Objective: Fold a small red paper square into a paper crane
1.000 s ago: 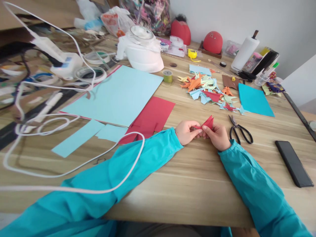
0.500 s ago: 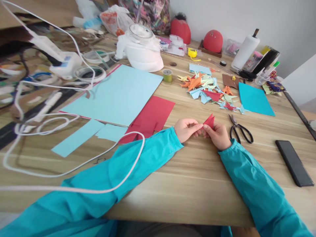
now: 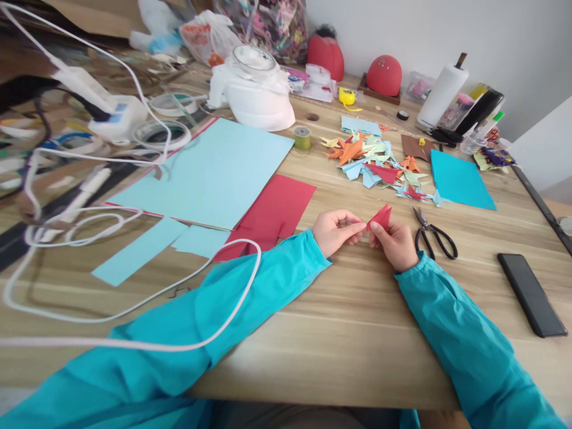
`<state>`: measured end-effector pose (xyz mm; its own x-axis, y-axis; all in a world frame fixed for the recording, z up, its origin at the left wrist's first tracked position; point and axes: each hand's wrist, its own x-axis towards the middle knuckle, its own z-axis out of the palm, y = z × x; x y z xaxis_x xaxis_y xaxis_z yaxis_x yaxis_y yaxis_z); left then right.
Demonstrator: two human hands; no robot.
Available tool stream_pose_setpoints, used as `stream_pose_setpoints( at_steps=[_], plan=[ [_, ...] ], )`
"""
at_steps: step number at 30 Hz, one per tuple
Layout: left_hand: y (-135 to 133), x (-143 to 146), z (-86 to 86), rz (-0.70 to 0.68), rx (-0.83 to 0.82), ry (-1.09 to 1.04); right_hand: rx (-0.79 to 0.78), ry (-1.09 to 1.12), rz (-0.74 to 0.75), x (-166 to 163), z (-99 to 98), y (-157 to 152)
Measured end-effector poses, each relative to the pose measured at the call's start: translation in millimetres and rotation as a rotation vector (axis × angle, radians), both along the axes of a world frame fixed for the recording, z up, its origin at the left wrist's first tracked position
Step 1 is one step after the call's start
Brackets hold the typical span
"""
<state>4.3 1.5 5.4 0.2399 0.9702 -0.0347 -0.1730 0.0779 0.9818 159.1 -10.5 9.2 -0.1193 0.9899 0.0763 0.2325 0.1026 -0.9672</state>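
Note:
A small folded piece of red paper [image 3: 381, 217] with pointed tips is held up between both hands, over the wooden table. My left hand [image 3: 337, 231] pinches its left end between thumb and fingers. The thumb and fingers of my right hand [image 3: 394, 243] are closed on its lower right part, covering some of the folds. Just right of my right hand lies a pair of scissors [image 3: 432, 233] with black handles. Beyond the hands is a pile of folded paper figures [image 3: 373, 159] in orange, blue, red and pale green.
Light blue sheets [image 3: 214, 170] and red paper [image 3: 286, 202] lie to the left. A white cable [image 3: 257, 268] loops across my left sleeve. A phone [image 3: 531, 295] rests at the right, with a turquoise sheet [image 3: 462, 179] farther back. A thread spool [image 3: 302, 138] stands behind the red paper.
My hands have drawn slightly apart, the left one shifting a little left. The red folded paper has turned slightly, its tips now leaning more to the right.

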Motion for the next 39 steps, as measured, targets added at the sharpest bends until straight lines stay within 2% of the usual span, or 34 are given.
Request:
stream_pose_setpoints(
  at_steps=[17, 25, 31, 39],
  plan=[
    [0.1, -1.1, -0.6, -0.038, -0.024, -0.069, -0.024, 0.016, -0.039, -1.4, -0.2, 0.6],
    [2.6, -1.2, -3.4, 0.023, -0.060, -0.145, -0.023, 0.020, -0.060, -1.4, -2.0, 0.8],
    [1.0, -1.1, -0.5, 0.019, -0.008, -0.084, -0.017, 0.022, -0.045, -0.1, -3.4, 0.8],
    [2.7, 0.2, -4.5, 0.008, -0.039, -0.071, -0.020, 0.006, -0.045, 0.0, -3.3, 0.9]
  ],
)
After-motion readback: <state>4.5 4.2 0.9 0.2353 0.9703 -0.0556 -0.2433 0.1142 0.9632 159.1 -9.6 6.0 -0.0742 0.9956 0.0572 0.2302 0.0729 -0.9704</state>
